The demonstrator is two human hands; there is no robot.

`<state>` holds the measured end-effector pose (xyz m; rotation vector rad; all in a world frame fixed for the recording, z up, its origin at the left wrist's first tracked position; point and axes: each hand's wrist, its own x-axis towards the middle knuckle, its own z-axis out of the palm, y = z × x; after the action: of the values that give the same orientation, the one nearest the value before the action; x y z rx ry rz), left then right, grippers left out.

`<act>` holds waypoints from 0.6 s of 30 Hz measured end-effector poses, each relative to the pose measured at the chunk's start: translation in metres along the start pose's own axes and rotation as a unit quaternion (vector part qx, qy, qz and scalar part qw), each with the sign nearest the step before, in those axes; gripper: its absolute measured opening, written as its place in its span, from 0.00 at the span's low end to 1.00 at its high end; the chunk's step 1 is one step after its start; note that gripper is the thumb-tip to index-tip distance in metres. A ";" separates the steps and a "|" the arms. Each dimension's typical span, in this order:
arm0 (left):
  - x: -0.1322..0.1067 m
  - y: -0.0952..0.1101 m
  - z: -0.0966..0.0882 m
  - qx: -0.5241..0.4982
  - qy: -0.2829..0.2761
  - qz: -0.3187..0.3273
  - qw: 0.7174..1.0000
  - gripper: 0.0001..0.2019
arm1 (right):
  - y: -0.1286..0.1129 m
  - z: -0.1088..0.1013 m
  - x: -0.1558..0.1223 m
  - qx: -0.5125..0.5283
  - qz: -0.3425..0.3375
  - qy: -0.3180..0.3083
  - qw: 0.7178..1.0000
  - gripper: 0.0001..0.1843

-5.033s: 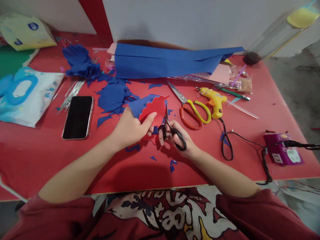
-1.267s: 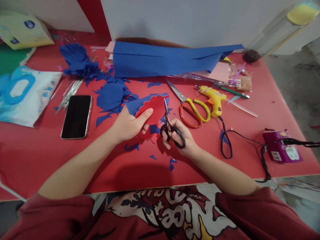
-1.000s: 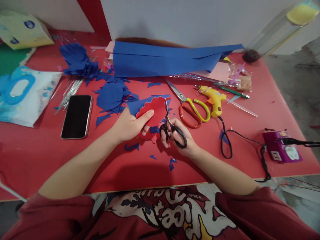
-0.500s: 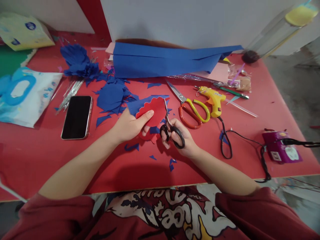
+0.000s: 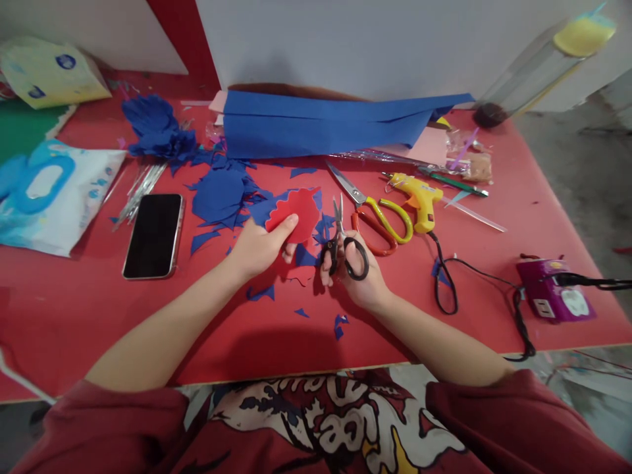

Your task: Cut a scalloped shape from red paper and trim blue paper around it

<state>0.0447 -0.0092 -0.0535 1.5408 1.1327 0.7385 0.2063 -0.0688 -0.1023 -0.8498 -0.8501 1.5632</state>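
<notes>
My left hand pinches a red scalloped paper piece between thumb and fingers, with blue paper showing behind its edge. In my right hand are black-handled scissors, fingers through the loops. Their blades point away from me, slightly parted, and stand just right of the red piece without touching it. Blue paper scraps lie on the table under and around both hands. A stack of cut blue paper rests left of the held piece.
Large scissors and a yellow glue gun lie to the right, its cord near a purple power box. A phone, wire stems and a wipes pack are left. Blue sheets lie behind.
The scissors have come away from the red piece's right edge, moving right, and their blades have parted. The held piece has turned slightly in my left hand.
</notes>
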 end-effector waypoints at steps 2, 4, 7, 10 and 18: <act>-0.001 -0.004 0.006 0.010 -0.011 -0.001 1.000 0.22 | 0.000 0.000 0.002 -0.003 -0.012 0.047 0.999 0.19; -0.003 -0.006 0.012 0.013 -0.025 -0.007 1.000 0.21 | 0.000 0.000 0.004 -0.004 -0.024 0.081 0.996 0.20; -0.008 -0.008 0.022 0.012 -0.049 -0.040 0.998 0.20 | 0.001 -0.001 0.006 -0.019 -0.033 0.116 0.992 0.21; -0.013 -0.010 0.031 -0.009 -0.074 -0.059 0.995 0.17 | 0.002 -0.002 0.007 -0.045 -0.040 0.135 0.989 0.22; -0.020 -0.018 0.042 -0.046 -0.086 -0.065 0.993 0.14 | -0.006 0.000 0.006 -0.097 -0.068 0.124 0.985 0.22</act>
<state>0.0696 -0.0436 -0.0804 1.4119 1.0446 0.5513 0.2084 -0.0619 -0.0981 -1.0791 -0.8691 1.2393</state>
